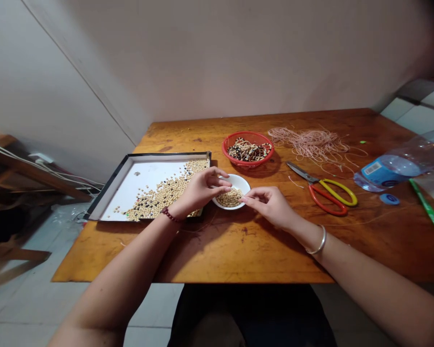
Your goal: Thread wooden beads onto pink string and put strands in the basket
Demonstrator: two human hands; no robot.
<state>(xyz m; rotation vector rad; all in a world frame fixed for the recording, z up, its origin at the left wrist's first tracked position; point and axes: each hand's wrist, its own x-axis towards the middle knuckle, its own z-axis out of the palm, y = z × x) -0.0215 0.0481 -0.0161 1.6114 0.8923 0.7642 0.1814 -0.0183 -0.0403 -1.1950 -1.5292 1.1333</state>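
Observation:
A small white bowl (246, 184) holds pale round beads (228, 198) and stands between my hands. My left hand (204, 189) reaches over the bowl's left side, its fingers curved and apart, with nothing visible in them. At the bowl's right rim, my right hand (269, 205) is closed in a pinch. Whatever lies between those fingertips is too small to make out. To the left, a shallow white tray with black edges (130, 180) carries a spread of pale beads with some dark ones (162, 196); my left wrist crosses its near right corner.
Behind the bowl is a red basket (248, 165) of beaded strands. A tangle of pink cord (311, 144) lies at the back right. Scissors (320, 185) with red and yellow handles, a plastic bottle (390, 169), a blue cap (389, 199) and a green stick (429, 212) are farther right.

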